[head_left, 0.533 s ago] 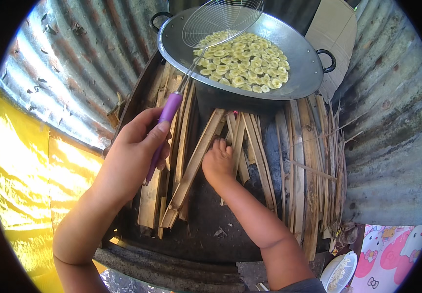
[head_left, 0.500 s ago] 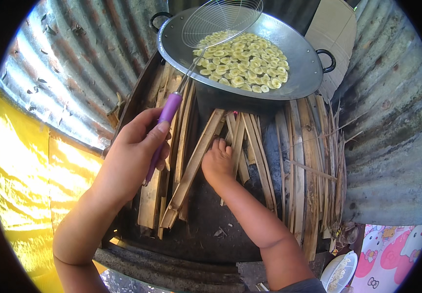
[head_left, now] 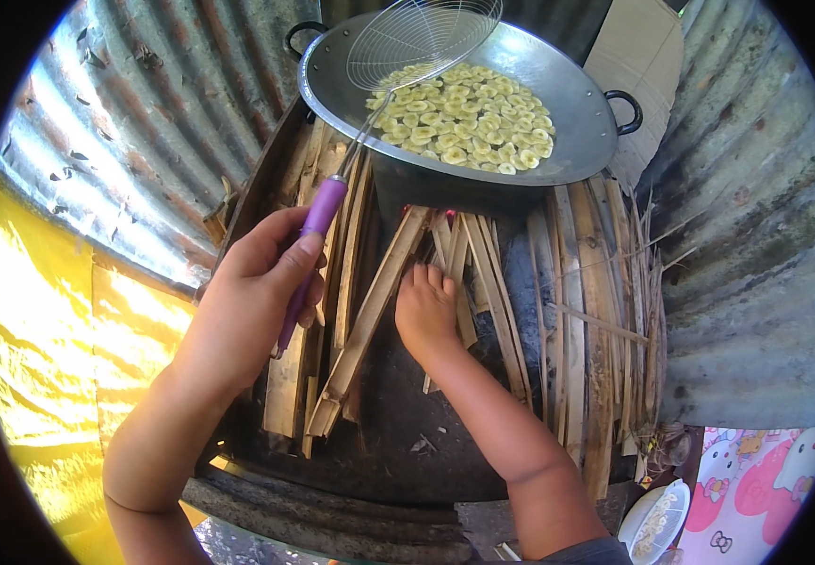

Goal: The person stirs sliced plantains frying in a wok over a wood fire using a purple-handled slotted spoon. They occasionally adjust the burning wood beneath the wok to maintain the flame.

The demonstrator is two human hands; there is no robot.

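Skimmer [head_left: 326,204] over wok [head_left: 572,132] and firewood [head_left: 369,320]

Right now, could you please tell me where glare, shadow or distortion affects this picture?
In the head view, glare washes out the yellow sheet at left and streaks the corrugated wall above it; also there, shadow lies beneath the wok, fisheye distortion bows edges near the black border, and the left hand and right hand look fairly clear.

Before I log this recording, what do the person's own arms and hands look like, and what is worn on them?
The left hand and right hand are bare, with no gloves, rings or watch showing. The left arm shows no sleeve; the right arm is bare up to a dark sleeve at the lower edge.
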